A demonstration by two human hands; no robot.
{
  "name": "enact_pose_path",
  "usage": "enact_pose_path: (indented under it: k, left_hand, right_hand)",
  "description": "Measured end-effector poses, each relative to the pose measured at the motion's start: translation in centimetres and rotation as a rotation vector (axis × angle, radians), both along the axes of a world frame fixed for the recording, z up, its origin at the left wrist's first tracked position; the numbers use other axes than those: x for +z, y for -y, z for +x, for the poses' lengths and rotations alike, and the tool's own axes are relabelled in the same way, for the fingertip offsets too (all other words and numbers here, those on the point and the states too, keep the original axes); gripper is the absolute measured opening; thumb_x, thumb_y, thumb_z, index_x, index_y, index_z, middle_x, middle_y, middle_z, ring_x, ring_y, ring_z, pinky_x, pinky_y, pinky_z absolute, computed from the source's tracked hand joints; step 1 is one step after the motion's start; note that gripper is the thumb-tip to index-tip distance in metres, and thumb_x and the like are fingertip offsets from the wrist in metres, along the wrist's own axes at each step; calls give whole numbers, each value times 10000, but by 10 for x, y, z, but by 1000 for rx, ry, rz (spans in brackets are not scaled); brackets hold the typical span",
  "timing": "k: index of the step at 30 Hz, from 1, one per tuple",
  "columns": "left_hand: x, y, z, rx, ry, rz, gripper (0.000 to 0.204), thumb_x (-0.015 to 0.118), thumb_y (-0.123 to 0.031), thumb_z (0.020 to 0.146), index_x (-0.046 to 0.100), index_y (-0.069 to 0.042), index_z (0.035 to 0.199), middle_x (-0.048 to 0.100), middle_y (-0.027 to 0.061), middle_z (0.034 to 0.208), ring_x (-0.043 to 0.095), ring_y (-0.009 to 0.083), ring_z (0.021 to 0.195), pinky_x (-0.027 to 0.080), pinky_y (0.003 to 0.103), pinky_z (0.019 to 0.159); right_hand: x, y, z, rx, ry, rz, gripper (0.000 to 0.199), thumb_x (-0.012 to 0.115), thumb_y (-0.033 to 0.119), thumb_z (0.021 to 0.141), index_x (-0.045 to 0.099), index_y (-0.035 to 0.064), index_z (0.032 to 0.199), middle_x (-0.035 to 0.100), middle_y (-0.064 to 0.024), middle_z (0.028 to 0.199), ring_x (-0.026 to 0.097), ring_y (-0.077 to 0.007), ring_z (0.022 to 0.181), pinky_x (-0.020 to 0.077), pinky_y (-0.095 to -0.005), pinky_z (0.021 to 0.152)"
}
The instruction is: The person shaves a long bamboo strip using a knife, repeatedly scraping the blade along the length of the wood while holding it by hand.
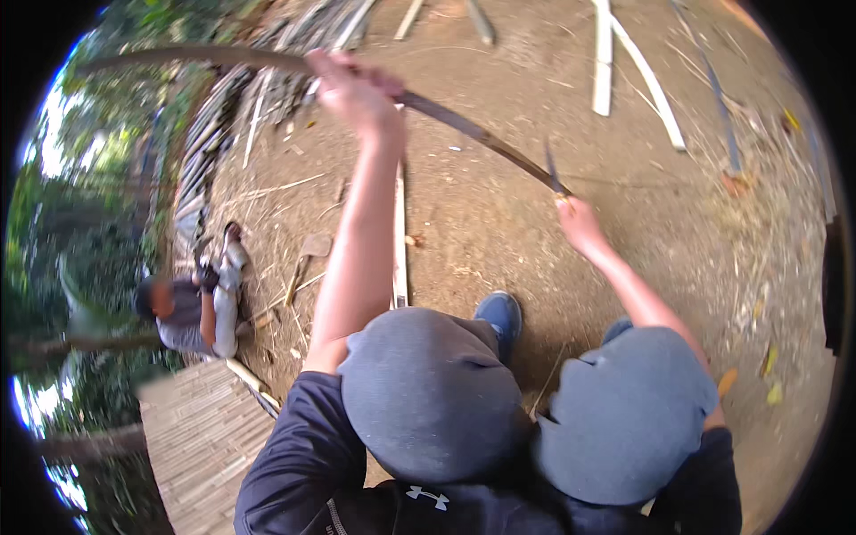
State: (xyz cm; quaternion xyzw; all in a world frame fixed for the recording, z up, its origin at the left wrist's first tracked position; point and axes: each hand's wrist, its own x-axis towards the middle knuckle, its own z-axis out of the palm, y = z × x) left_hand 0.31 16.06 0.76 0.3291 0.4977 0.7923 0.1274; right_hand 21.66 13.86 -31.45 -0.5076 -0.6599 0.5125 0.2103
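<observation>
A long, slightly curved brown strip [473,129], probably split bamboo, slants from the upper left down to the right in front of me. My left hand [361,94] is closed around it, with that arm stretched far forward. At the strip's right end, my right hand [581,227] grips a knife whose narrow blade [551,168] points up and away from me. Blade and strip end meet or overlap just above the fingers; whether the edge bites in cannot be seen. The knife's handle is mostly hidden in my hand. My bent knees [432,392] are below, between my arms.
On the left, another person [201,308] sits on the ground near a slatted bamboo mat [205,437]. A hatchet-like tool [308,263] lies beyond my left forearm. Pale strips [603,62] lie ahead on the dirt, and stacked poles [209,138] line the far left.
</observation>
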Motion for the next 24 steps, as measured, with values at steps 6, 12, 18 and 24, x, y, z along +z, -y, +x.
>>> enact_pose_path:
  k: [6, 12, 18, 24]
  left_hand:
    - [-24, 5, -9, -336, 4, 14, 521, 444, -591, 1003, 426, -97, 836, 453, 41, 600, 522, 170, 473, 492, 311, 494]
    - [-45, 9, -9, -347, 75, -46, 534, 544, -564, 978, 367, -125, 730, 375, -11, 561, 404, 122, 447, 399, 302, 449]
    - [-42, 6, -1, -305, 147, -16, 424, 610, -296, 952, 350, -158, 646, 334, -39, 501, 355, 102, 388, 293, 294, 376]
    - [-44, -1, 8, -339, 148, 33, 415, 565, -197, 940, 302, -143, 623, 255, -30, 513, 260, 100, 406, 208, 307, 413]
  right_hand:
    - [23, -15, 12, 58, 83, -118, 384, 456, 401, 1024, 614, 56, 963, 540, -20, 618, 492, -142, 459, 382, -336, 436]
    - [45, -7, 5, 76, 14, -57, 428, 440, 434, 1036, 631, 51, 1018, 540, -9, 642, 470, -126, 452, 370, -312, 439]
    - [59, -8, -2, 70, 70, 119, 474, 391, 412, 1051, 661, 23, 1074, 676, -244, 1018, 646, -410, 1008, 480, -473, 877]
    - [75, 0, -1, 96, 219, 29, 479, 351, 370, 1070, 562, -32, 915, 629, -250, 771, 627, -444, 728, 477, -533, 697]
